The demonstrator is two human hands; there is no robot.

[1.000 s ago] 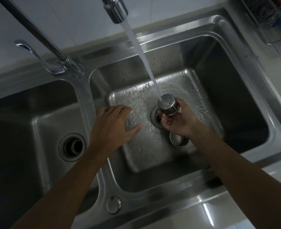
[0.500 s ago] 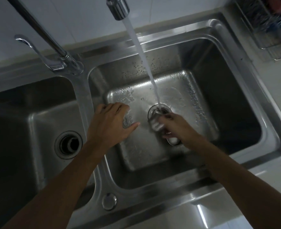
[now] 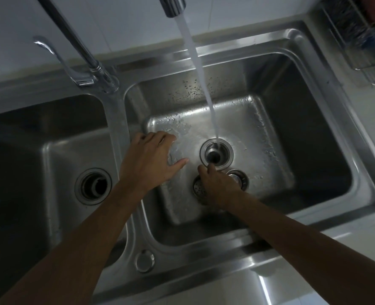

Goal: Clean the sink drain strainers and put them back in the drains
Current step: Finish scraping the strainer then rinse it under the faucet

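A perforated steel strainer [image 3: 197, 187] sits low on the floor of the right basin [image 3: 270, 133], mostly covered by my right hand [image 3: 218, 186], which grips it from above. A second strainer [image 3: 240, 177] lies on the basin floor just right of that hand. The right drain [image 3: 215, 153] is open, and the tap's stream [image 3: 201, 80] runs straight into it. No strainer sits in the left drain [image 3: 93, 186] of the left basin either. My left hand [image 3: 150, 161] hangs over the right basin beside the divider, fingers apart and holding nothing.
The faucet neck [image 3: 76, 42] and its lever [image 3: 50, 53] rise at the back left, with the spout [image 3: 173, 5] above the right basin. A wire rack [image 3: 358, 36] stands on the counter at the top right. A round cap [image 3: 144, 260] sits on the front rim.
My right hand has brought the perforated strainer down from under the stream to the basin floor in front of the drain. The water now falls into the open drain. My left hand has barely moved.
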